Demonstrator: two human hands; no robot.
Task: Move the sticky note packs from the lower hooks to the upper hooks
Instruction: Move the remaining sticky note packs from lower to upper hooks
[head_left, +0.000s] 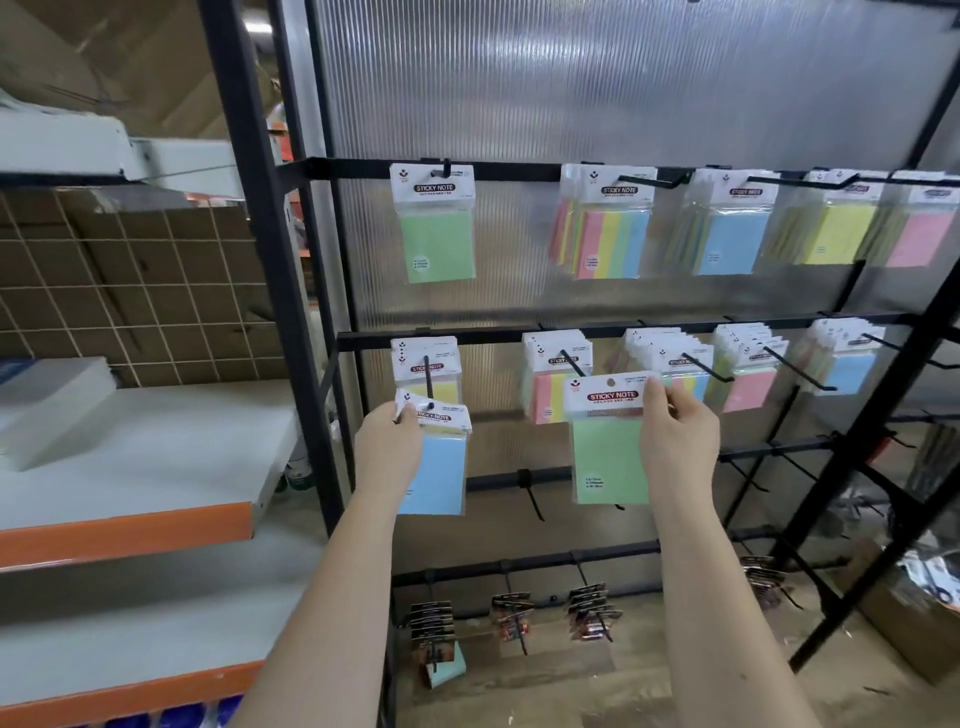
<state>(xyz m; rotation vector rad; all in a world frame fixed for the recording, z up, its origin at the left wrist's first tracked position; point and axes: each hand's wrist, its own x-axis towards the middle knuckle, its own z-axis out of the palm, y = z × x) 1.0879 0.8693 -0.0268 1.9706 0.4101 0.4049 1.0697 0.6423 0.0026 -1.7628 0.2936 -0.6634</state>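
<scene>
My right hand (678, 441) pinches the header card of a green sticky note pack (608, 457), held free in front of the lower row. My left hand (387, 447) grips a blue sticky note pack (439, 473) at the tip of the leftmost lower hook (428, 384); a yellow pack (426, 371) hangs behind it on that hook. On the upper rail, a single green pack (436, 228) hangs at the left, with a multicolour pack (610, 228), a blue pack (730, 228), a yellow pack (836, 228) and a pink pack (917, 228) to its right. Several more packs fill the other lower hooks (748, 364).
The black metal rack frame (260, 260) stands to the left of the hooks, with a ribbed translucent panel behind. Grey shelves with orange edges (130, 530) sit at the left. Dark small packs hang on the bottom rail (587, 608). A cardboard box (914, 623) lies at the lower right.
</scene>
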